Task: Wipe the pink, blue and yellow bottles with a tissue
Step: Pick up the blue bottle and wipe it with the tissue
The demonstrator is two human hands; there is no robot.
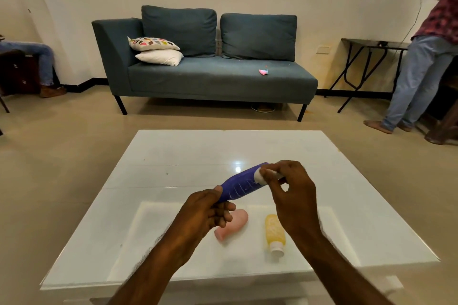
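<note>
My left hand [208, 213] grips the lower end of the blue bottle [241, 184], which is held tilted above the white table [173, 161]. My right hand [292, 190] pinches a small white tissue [260, 177] and presses it against the bottle's upper part. The pink bottle [233, 226] lies on its side on the table below my left hand. To its right lies the yellow bottle [274, 233], its white cap pointing toward me.
A teal sofa [210, 77] with two pillows stands beyond the table across bare floor. A person in jeans [418, 77] stands at the right by a folding table [371, 44]. Another person's legs [37, 57] show at the far left.
</note>
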